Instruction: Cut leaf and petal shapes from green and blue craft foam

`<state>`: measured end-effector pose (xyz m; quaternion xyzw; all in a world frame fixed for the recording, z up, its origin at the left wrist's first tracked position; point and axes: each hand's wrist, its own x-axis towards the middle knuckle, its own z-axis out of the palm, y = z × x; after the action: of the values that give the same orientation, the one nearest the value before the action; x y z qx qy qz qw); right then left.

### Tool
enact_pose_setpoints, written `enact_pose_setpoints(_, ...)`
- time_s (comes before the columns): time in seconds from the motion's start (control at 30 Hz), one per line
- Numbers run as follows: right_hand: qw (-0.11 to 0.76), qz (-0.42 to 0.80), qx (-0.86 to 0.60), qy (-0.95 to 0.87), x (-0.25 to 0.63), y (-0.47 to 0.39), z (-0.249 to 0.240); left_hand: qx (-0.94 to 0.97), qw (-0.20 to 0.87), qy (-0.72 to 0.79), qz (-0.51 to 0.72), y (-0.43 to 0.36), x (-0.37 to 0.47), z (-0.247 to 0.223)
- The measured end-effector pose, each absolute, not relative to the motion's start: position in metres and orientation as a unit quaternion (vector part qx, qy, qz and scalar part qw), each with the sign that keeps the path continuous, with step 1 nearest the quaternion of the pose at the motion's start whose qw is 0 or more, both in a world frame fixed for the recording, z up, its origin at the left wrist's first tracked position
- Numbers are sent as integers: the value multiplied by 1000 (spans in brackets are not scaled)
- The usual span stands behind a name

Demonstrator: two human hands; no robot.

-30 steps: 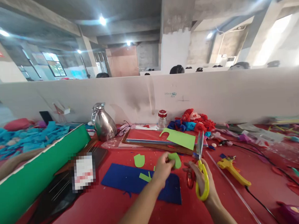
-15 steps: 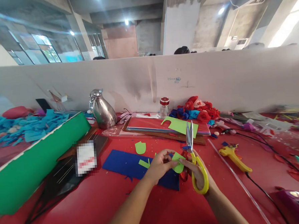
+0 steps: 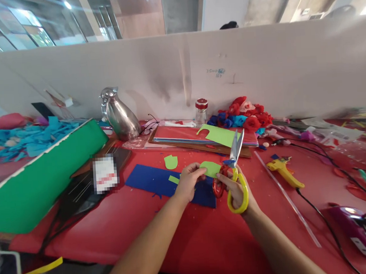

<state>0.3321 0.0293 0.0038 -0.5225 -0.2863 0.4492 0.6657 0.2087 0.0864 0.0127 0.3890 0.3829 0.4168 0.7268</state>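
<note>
Little green piece in both hands, scissors along for the ride

So our left hand (image 3: 187, 182) has thumb and fingers pinched on one edge of the green piece (image 3: 211, 168), up over the far right part of the blue sheet (image 3: 151, 181). Our right hand (image 3: 236, 187) is curled round the scissors (image 3: 235, 173), blades slightly apart and pointing away from us, fingertips at the piece's other edge.

We'd say pinch lightly at the rim so it doesn't crease, and mind those blades when turning it. They're right by the green offcut on the paper stack (image 3: 176, 133), so lifting forward looks tight. Right side has the clear strip (image 3: 284, 197) and glue gun (image 3: 284, 172). Best room's toward us, over the red tabletop (image 3: 203, 242).
</note>
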Motion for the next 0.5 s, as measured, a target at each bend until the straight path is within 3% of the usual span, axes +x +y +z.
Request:
enact_pose_setpoints(0.23,645,437,-543,-314,328,27,13,356,741,369,433,83,211,20)
enact_pose_setpoints(0.5,372,553,-601,-441,347,2,40,272,754,349,486,114,177,25)
